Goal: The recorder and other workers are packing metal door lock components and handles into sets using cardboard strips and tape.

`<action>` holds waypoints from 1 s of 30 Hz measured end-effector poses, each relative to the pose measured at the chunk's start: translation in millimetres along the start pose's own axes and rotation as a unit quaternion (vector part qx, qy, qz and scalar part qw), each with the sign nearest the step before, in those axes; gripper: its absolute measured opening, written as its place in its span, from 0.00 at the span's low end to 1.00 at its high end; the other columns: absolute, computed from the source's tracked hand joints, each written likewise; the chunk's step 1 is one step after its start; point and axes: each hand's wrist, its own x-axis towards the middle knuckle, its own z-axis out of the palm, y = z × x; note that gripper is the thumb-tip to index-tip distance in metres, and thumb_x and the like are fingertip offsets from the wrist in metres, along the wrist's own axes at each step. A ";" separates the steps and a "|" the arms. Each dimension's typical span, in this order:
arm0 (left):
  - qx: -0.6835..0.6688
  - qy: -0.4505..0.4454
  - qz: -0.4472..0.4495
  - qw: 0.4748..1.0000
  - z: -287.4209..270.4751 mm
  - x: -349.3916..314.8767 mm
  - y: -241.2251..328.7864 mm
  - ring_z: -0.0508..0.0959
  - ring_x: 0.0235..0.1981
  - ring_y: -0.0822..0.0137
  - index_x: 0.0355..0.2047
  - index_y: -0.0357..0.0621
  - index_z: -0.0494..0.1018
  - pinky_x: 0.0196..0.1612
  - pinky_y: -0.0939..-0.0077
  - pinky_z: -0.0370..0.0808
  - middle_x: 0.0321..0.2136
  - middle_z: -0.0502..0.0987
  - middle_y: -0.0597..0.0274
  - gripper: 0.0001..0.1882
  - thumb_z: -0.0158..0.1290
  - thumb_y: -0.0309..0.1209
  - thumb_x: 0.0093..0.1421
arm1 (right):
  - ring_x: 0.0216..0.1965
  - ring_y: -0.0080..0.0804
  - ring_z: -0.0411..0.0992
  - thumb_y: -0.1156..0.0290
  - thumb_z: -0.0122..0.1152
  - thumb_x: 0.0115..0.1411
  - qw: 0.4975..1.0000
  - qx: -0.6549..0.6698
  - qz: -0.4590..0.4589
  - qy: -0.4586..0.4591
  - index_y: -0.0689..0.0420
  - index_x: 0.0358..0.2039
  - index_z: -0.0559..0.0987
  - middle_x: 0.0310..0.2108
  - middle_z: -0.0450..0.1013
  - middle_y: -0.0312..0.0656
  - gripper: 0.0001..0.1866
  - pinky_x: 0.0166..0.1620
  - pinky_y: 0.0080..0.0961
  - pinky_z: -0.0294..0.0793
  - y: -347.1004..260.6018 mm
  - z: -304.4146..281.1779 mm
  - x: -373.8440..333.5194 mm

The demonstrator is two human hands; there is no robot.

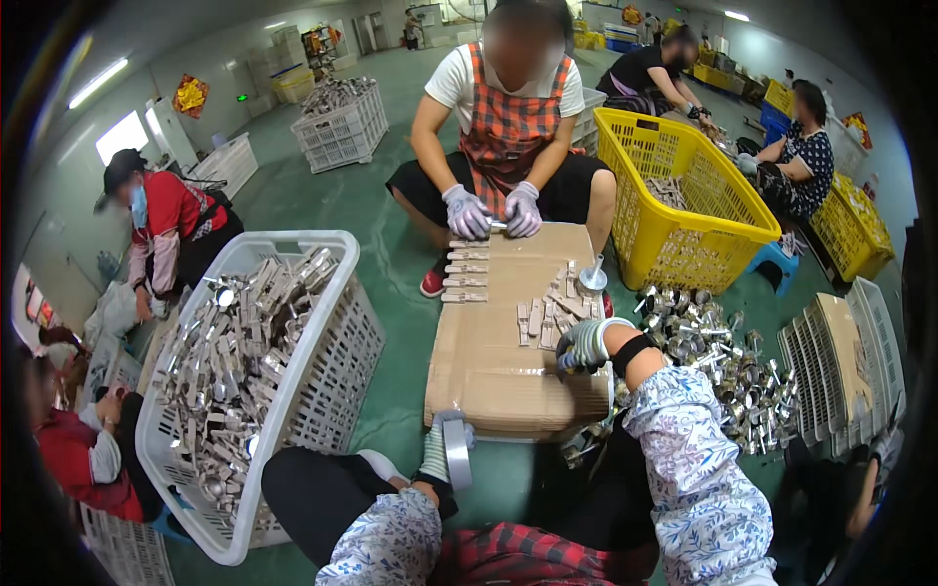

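Much bare cardbd (489,373); L hand (443,441) by near edge.

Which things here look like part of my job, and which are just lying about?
Likely part of the job:
Brown cardboard
Metal clips on it, near the right hand
Gray ring at the left hand
Loose metal parts on the floor

Probably just about:
Blue stool
Wall decoration

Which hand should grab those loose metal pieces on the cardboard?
Probably the right hand: it's beside the loose metal pieces; the left hand is farther, at the near edge of the cardboard.
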 end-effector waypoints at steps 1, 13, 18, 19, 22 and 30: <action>0.001 -0.013 0.009 1.000 -2.6 1.5 -1.2 0.68 0.16 0.59 0.37 0.52 0.68 0.22 0.68 0.67 0.18 0.68 0.53 0.10 0.43 0.42 0.62 | 0.29 0.31 0.76 0.60 0.57 0.55 1.000 0.003 -0.004 0.003 0.55 0.42 0.80 0.32 0.79 0.37 0.17 0.36 0.32 0.75 1.3 0.8 2.1; -0.041 -0.033 -0.037 0.998 -7.9 3.3 1.9 0.69 0.17 0.61 0.35 0.52 0.68 0.22 0.70 0.68 0.19 0.69 0.54 0.13 0.46 0.45 0.60 | 0.31 0.33 0.76 0.60 0.56 0.54 0.999 -0.033 -0.032 0.019 0.55 0.42 0.80 0.34 0.79 0.39 0.18 0.38 0.32 0.75 4.4 2.8 9.3; -0.039 -0.008 -0.032 0.999 -1.9 -3.2 5.2 0.68 0.16 0.62 0.35 0.52 0.69 0.21 0.71 0.67 0.17 0.68 0.55 0.13 0.46 0.46 0.59 | 0.32 0.35 0.76 0.59 0.56 0.54 0.998 -0.040 -0.034 0.019 0.54 0.42 0.80 0.34 0.79 0.40 0.18 0.39 0.34 0.74 1.6 2.3 7.7; -0.025 -0.016 -0.028 0.999 -0.7 -4.0 5.4 0.68 0.16 0.62 0.34 0.52 0.69 0.21 0.71 0.67 0.17 0.67 0.56 0.13 0.47 0.46 0.59 | 0.33 0.36 0.76 0.58 0.56 0.54 0.999 -0.020 -0.025 0.010 0.54 0.42 0.80 0.34 0.79 0.41 0.19 0.40 0.34 0.74 1.3 1.9 5.8; -0.044 -0.024 -0.050 0.998 0.7 -0.6 4.6 0.67 0.16 0.63 0.33 0.51 0.69 0.20 0.71 0.66 0.16 0.67 0.57 0.13 0.48 0.46 0.57 | 0.34 0.38 0.76 0.57 0.57 0.53 1.000 -0.008 -0.007 0.011 0.55 0.41 0.80 0.34 0.79 0.42 0.19 0.41 0.35 0.73 4.3 2.3 2.5; -0.075 -0.017 -0.053 0.996 -40.8 27.6 -9.2 0.64 0.10 0.64 0.18 0.53 0.63 0.14 0.71 0.62 0.10 0.64 0.61 0.14 0.49 0.45 0.54 | 0.35 0.40 0.76 0.53 0.53 0.53 0.994 -0.085 -0.045 0.046 0.54 0.43 0.80 0.36 0.79 0.44 0.23 0.40 0.35 0.74 -10.8 2.8 10.2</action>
